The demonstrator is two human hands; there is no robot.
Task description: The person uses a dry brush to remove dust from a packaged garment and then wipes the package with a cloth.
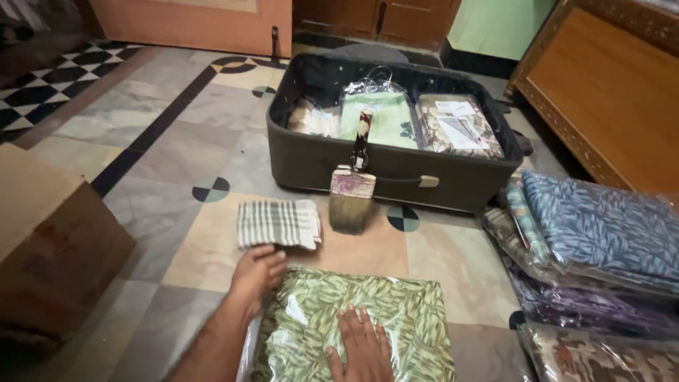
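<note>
A green leaf-patterned fabric packed in clear plastic (382, 311) lies on the floor in front of me. My left hand (256, 274) rests at its upper left corner, fingers touching the packet's edge, just below a folded checked cloth (277, 223). My right hand (364, 346) lies flat, palm down, on top of the packet. Neither hand grips anything.
An open dark suitcase (396, 177) holds several plastic-wrapped fabric packets. A wide paintbrush (351, 192) leans against its front wall. A stack of wrapped fabrics (601, 240) sits at the right, a cardboard box (49, 233) at the left, a wooden bed frame (608, 92) at the far right.
</note>
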